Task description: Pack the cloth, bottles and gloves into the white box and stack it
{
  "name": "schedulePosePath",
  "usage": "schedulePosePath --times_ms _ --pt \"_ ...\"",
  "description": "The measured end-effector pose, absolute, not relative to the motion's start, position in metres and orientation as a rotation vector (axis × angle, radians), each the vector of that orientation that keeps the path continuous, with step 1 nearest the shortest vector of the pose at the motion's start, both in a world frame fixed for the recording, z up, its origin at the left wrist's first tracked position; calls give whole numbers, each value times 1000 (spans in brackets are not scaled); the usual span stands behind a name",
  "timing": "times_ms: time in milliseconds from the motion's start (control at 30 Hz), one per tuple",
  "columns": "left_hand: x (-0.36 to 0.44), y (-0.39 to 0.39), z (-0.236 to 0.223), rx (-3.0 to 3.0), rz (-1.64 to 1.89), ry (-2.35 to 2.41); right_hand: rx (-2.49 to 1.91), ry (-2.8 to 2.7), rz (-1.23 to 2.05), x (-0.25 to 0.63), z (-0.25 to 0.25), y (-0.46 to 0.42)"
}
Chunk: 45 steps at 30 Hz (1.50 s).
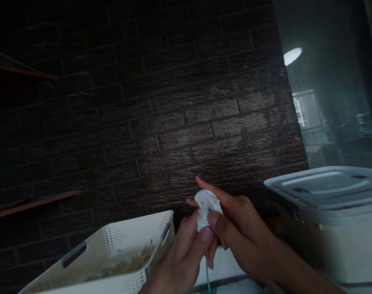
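Observation:
Both my hands meet low in the middle of the view around a small white plastic object with a thin white cord hanging down from it. My left hand grips its lower part, thumb pressed up against it. My right hand wraps over the top from the right, fingers curled around it and thumb on its front. What the white object is exactly I cannot make out in the dim light.
A white perforated plastic basket with handle slots stands at lower left, holding pale items. A white lidded storage bin sits at right. A dark brick wall fills the background, with wooden shelves at left and a glass panel at upper right.

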<state>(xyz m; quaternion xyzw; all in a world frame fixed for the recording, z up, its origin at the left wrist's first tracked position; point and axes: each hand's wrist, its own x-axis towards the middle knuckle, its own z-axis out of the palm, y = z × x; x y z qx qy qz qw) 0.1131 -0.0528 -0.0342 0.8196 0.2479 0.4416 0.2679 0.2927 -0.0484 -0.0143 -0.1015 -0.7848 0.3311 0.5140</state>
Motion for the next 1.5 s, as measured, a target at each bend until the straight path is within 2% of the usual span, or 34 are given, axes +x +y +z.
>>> schedulePosePath --times_ms 333,600,733,1100,1500 --pt "108 -47 -41 2044 1143 591 -287 -1809 753 291 -14 -48" --pt "108 -50 -34 2064 1329 581 -270 -1590 859 291 -15 -41" --pt "114 -50 -29 2083 1291 561 -263 -1512 963 290 -17 -38" --pt "120 -51 -26 2045 1286 501 -293 -1521 848 293 -15 -39" --pt "115 -48 -33 2055 1207 592 -238 -1519 933 293 -13 -40"
